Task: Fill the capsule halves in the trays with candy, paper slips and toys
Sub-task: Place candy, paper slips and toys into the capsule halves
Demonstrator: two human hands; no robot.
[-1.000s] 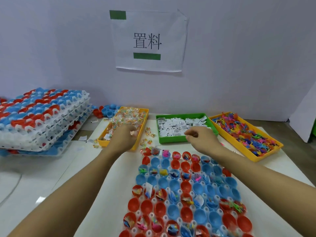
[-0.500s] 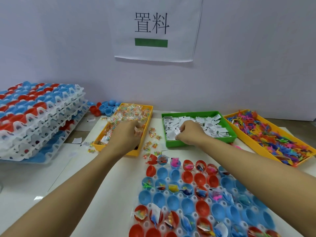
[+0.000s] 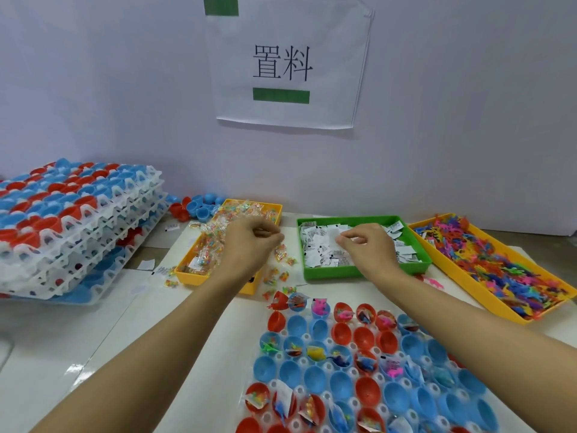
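Note:
A white tray of red and blue capsule halves (image 3: 312, 378) lies in front of me; many halves hold candy, slips or toys. My left hand (image 3: 249, 248) hovers over the yellow candy tray (image 3: 190, 273), its fingers curled and pinched together on what looks like a candy packet. My right hand (image 3: 368, 250) is over the green tray (image 3: 331, 272) of paper slips (image 3: 315, 245), thumb and forefinger pinching a white slip. A second yellow tray (image 3: 549, 309) at the right is full of small coloured toys (image 3: 499, 267).
Several stacked white trays of capsule halves (image 3: 78, 229) stand at the left. Loose halves (image 3: 199, 207) lie by the wall behind the candy tray. Stray candy packets (image 3: 281, 273) are scattered between the candy and green trays. A paper sign (image 3: 287, 64) hangs on the wall.
My right hand has gone from the green tray's front edge into the tray and pinched a slip. My left hand stays over the candy tray, shifted slightly to the right.

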